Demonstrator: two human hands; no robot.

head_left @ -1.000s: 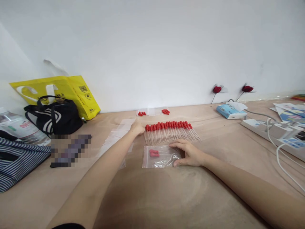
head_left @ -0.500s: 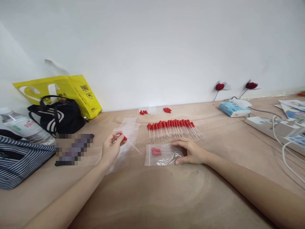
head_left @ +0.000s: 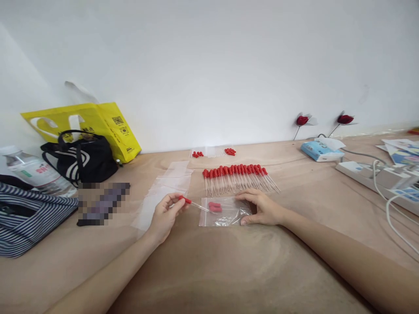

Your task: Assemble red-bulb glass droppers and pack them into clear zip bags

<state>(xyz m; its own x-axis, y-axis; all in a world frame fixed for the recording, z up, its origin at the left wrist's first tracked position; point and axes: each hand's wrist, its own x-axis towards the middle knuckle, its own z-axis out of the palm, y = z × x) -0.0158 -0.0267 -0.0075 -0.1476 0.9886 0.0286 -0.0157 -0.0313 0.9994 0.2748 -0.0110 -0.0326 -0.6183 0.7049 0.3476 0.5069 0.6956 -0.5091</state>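
Pinched in my left hand (head_left: 167, 213) is the red bulb of a clear dropper (head_left: 186, 199), whose thin tip points right over the left end of a clear zip bag (head_left: 229, 213). Two red bulbs (head_left: 214, 206) show in that bag. My right hand (head_left: 262, 208) rests at the bag's right end, thumb and fingers gripping its edge. Behind it lies a row of several red-topped droppers (head_left: 235, 176), tips toward me. Flat clear bags (head_left: 166, 187) are stacked beyond my left hand.
Small bags with red bulbs (head_left: 209, 151) lie by the wall. At left are a yellow bag (head_left: 121, 135), a black bag (head_left: 91, 161), a bottle (head_left: 32, 172) and a striped pouch (head_left: 29, 222). Right: tissues (head_left: 321, 150), a power strip (head_left: 366, 174) with cables.
My left hand has moved right and toward me with the dropper, bringing its tip over the zip bag. The stacked bags are more exposed. My right hand stays in place.
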